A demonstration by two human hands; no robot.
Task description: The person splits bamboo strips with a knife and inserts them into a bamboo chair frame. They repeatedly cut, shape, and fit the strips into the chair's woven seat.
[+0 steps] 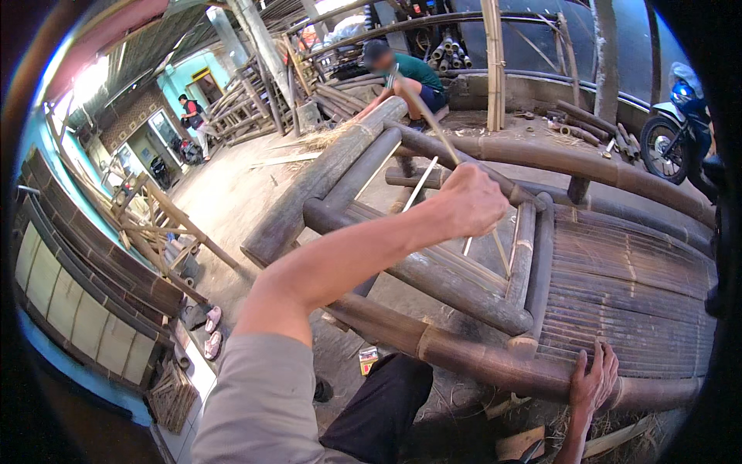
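Note:
My left hand [473, 203] is raised over the bamboo frame, its fist wrapped round the wooden handle of what looks like a hammer [434, 127]. The handle slants up and away; its far end is blurred against the co-worker. Below sits a large dark bamboo bench [421, 340] with thick poles, an open frame at the left and a slatted seat [626, 286] at the right. Pale bamboo strips [420, 185] cross the open frame. My right hand [593, 379] lies with fingers spread on the near rail, fingertips at the slats' edge.
Beyond the bench a co-worker [410, 73] crouches by piled bamboo poles. A motorbike [671, 139] stands at the far right. Bamboo furniture [85, 286] lines the left wall, with pink sandals [212, 344] beside it. A small box [369, 359] and bamboo offcuts [522, 443] lie on the floor.

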